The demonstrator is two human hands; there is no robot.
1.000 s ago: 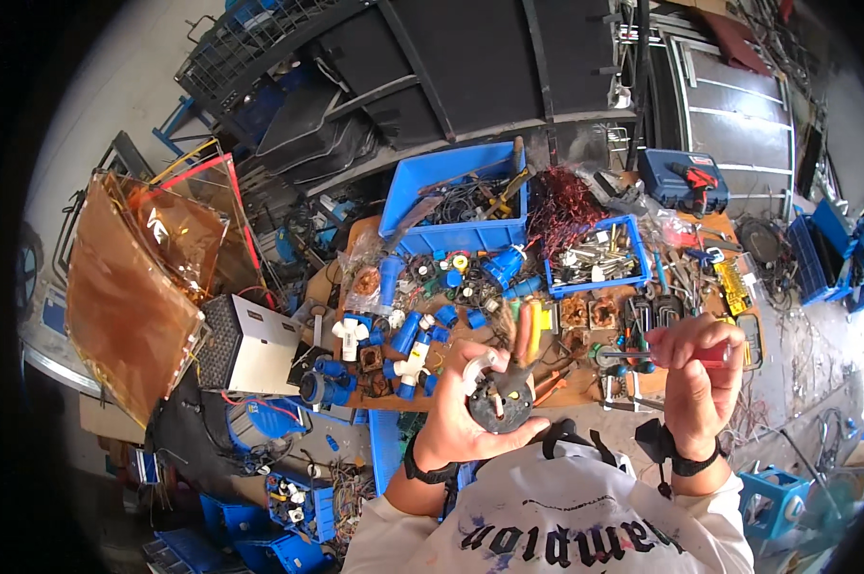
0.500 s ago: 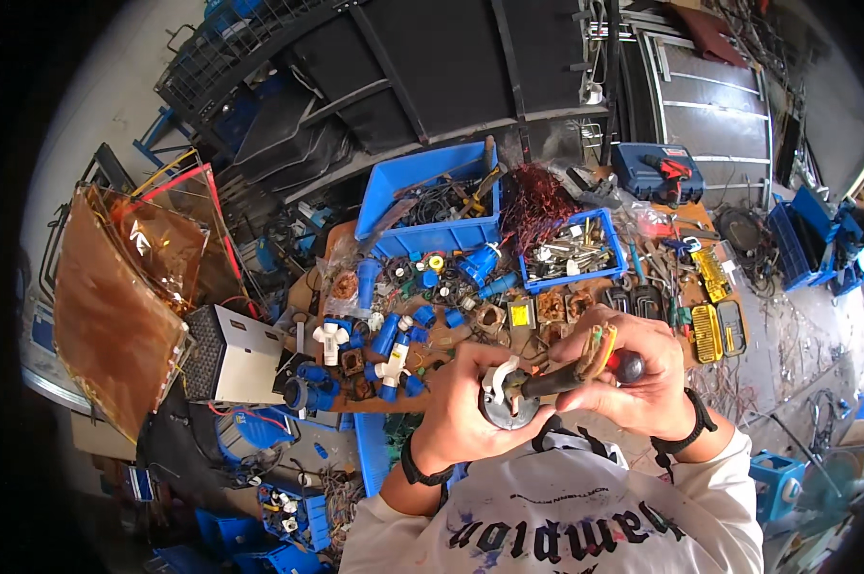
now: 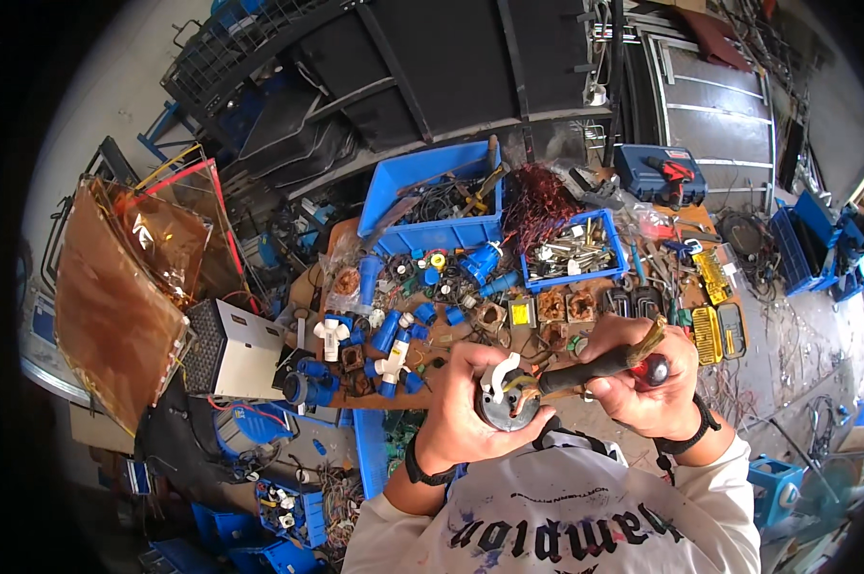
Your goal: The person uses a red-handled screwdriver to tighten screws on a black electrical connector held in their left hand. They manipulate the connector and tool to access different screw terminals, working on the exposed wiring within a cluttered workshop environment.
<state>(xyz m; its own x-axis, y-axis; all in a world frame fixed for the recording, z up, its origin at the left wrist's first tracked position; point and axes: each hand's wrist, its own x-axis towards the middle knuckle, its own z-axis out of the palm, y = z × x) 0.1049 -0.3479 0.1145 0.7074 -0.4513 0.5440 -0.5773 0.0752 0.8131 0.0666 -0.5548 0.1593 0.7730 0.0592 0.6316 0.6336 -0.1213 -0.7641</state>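
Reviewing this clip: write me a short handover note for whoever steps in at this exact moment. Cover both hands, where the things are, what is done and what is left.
Left hand: closed around a round dark electrical part with a white piece on top, held above the near edge of the workbench.
Right hand: gripping a screwdriver with a black and red handle, tip set into the part.
Nearby: blue and white fittings scattered on the bench, two blue bins behind.
Done: tool and part brought together.
Left: the part is still in one piece, with the white piece on it; whether any screw has come out cannot be told.
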